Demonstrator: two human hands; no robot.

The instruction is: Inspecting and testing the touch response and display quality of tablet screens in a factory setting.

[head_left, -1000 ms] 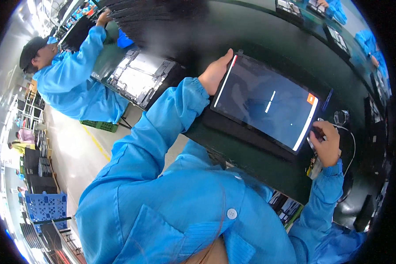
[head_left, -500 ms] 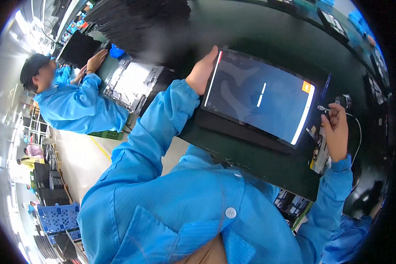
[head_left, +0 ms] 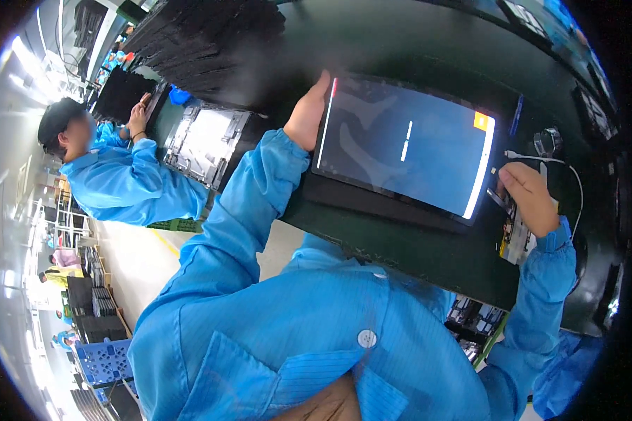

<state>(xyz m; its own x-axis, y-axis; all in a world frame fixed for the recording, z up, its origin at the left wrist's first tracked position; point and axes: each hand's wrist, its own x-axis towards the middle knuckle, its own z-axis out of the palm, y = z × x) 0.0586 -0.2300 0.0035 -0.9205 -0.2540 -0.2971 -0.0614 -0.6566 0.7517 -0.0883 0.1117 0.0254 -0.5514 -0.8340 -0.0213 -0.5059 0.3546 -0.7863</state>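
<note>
A tablet [head_left: 407,151] with a lit dark-blue screen, an orange corner patch and a short white bar in the middle lies tilted in front of me. My left hand [head_left: 309,116] grips its left edge, thumb along the rim. Close beside the right edge is my right hand [head_left: 529,196], its fingers pinched together; what they hold, if anything, is too small to make out. A thin metallic piece [head_left: 497,199] shows right by those fingertips. The white cable [head_left: 541,158] lies loose on the table beyond the hand, its plug apart from the tablet.
Under the tablet is a dark pad [head_left: 372,198] on the green tabletop [head_left: 428,256]. A coil [head_left: 546,142] and a blue pen-like stick [head_left: 517,116] lie to the right. Small parts [head_left: 516,235] sit below my right hand. At left, a co-worker [head_left: 116,175] sits by a white-lit panel [head_left: 202,140].
My right hand has let go of the white cable's plug and moved down and slightly left toward the metallic piece. My left hand stays on the tablet; the view has shifted slightly.
</note>
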